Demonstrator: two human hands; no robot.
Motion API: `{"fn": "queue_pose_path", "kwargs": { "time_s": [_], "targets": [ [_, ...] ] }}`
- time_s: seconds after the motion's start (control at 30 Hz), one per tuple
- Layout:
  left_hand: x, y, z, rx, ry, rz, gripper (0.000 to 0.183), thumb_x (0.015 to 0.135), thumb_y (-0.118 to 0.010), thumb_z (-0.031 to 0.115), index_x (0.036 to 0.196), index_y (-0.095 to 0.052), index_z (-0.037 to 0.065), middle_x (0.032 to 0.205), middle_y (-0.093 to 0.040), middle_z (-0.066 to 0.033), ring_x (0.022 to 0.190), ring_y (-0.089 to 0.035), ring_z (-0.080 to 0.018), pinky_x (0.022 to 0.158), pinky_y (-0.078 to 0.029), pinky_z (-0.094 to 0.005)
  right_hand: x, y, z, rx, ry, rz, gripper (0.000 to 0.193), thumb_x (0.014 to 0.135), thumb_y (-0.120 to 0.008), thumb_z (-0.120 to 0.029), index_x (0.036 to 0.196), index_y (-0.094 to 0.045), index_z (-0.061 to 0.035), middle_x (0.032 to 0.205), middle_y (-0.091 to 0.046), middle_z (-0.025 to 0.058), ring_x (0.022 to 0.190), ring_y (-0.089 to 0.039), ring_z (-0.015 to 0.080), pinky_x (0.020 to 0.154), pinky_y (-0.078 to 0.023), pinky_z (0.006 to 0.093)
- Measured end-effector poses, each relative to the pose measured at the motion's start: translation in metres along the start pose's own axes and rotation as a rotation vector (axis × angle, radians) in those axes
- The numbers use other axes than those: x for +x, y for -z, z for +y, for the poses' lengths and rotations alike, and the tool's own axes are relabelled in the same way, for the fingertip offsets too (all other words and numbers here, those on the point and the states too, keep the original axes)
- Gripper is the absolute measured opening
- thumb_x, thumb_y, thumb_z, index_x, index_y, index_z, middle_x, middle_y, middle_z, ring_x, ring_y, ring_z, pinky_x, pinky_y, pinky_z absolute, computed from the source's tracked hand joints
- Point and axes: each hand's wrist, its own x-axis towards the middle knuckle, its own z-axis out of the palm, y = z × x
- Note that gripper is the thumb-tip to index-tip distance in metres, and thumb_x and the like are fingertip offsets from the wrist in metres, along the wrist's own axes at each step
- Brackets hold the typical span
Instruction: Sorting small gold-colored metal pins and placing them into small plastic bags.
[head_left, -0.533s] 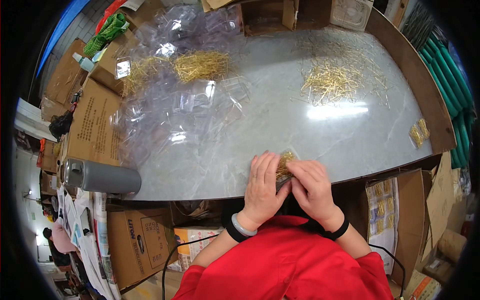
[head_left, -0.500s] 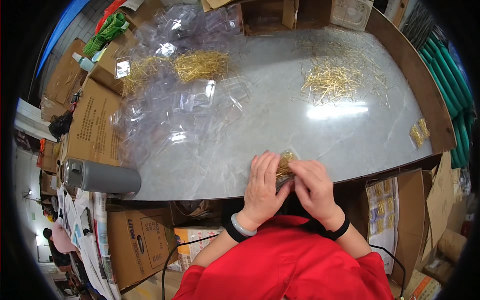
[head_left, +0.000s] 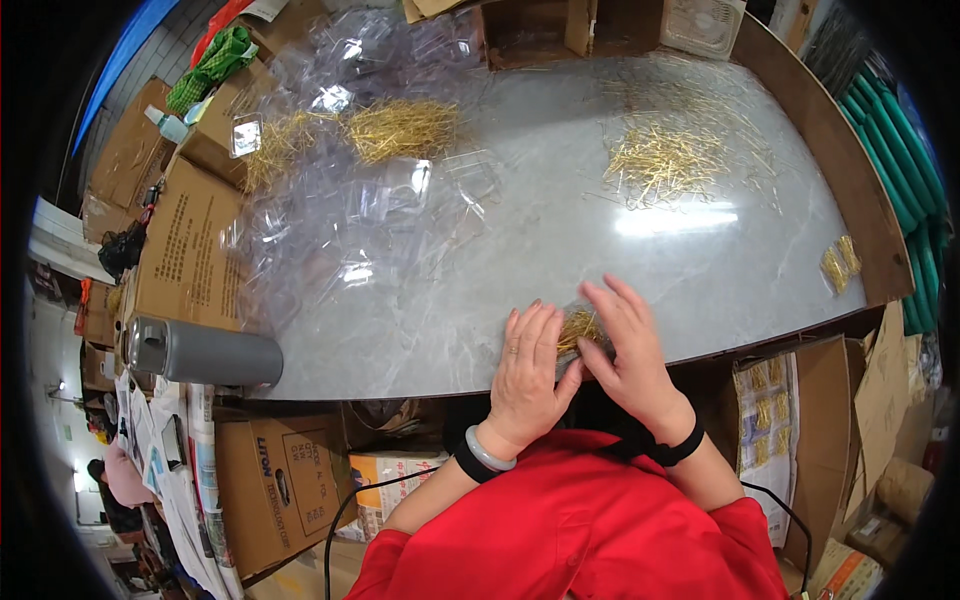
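Observation:
At the table's near edge lies a small bundle of thin gold wire hooks, with what looks like clear plastic around it. My left hand steadies it from the left, fingers together and thumb at the near end. On the other side my right hand has its fingers spread and raised, the thumb close to the bundle; whether the thumb touches it, I cannot tell. Farther off to the right is a loose pile of gold wire hooks. A heap of clear plastic cases covers the left, with another gold pile on it.
A grey bottle stands at the left edge. Two filled gold packs lie at the right, by the brown rim board. Cardboard boxes and a white fan stand at the back. An open carton sits below the right edge.
My right hand's fingers have lifted off the bundle and spread forward and to the right. The left hand stays nearly in place beside the bundle, more of which now shows.

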Motion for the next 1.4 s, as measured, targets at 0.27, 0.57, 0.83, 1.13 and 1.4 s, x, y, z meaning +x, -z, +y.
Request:
{"fn": "queue_pose_path", "kwargs": {
  "time_s": [0.27,0.57,0.83,1.13,1.4],
  "targets": [
    [0.002,0.002,0.003,-0.02,0.027,-0.017,0.057,0.092,-0.065,0.015,0.142,-0.045,-0.004,0.143,-0.047,-0.0229,0.136,-0.045,-0.0423,0.118,-0.03,-0.058,-0.016,-0.002,-0.002,0.139,-0.103,-0.043,0.049,0.093,-0.062,-0.003,0.14,-0.051,0.0006,0.13,-0.064,0.0175,0.125,-0.056,0.0395,0.113,-0.036,0.0518],
    [-0.002,0.002,-0.002,-0.015,0.055,-0.042,0.051,0.093,-0.055,0.003,0.142,-0.045,-0.007,0.143,-0.046,-0.022,0.141,-0.04,-0.0412,0.12,-0.027,-0.0589,-0.024,-0.001,-0.008,-0.007,-0.016,-0.186,0.063,0.093,-0.063,-0.004,0.151,-0.039,0.0004,0.147,-0.052,0.0203,0.142,-0.043,0.0397,0.119,-0.026,0.0575],
    [-0.002,0.004,-0.004,0.035,0.02,-0.08,0.046,0.095,-0.058,0.008,0.137,-0.052,-0.009,0.15,-0.042,-0.0241,0.143,-0.037,-0.0434,0.119,-0.027,-0.0589,-0.017,0.007,-0.012,-0.162,0.055,-0.327,0.07,0.091,-0.066,-0.013,0.153,-0.036,-0.0019,0.153,-0.045,0.0192,0.146,-0.038,0.0397,0.12,-0.025,0.0576],
    [-0.002,0.006,0.001,0.011,0.003,-0.102,0.055,0.097,-0.064,0.016,0.145,-0.045,-0.005,0.149,-0.037,-0.0268,0.139,-0.038,-0.0442,0.114,-0.035,-0.0509,0.018,0.006,0.02,0.026,0.023,-0.109,0.034,0.088,-0.058,0.004,0.122,-0.063,-0.0018,0.113,-0.067,0.0165,0.104,-0.062,0.037,0.091,-0.05,0.0436],
    [-0.006,0.015,-0.006,-0.108,0.186,0.05,0.06,0.097,-0.066,0.017,0.147,-0.041,-0.006,0.146,-0.042,-0.0263,0.134,-0.044,-0.043,0.112,-0.038,-0.0474,-0.002,0.027,-0.001,-0.016,-0.413,-0.072,0.018,0.086,-0.069,-0.006,0.103,-0.066,-0.0026,0.087,-0.063,0.0135,0.074,-0.065,0.0292,0.066,-0.052,0.0399]
  ]
}}
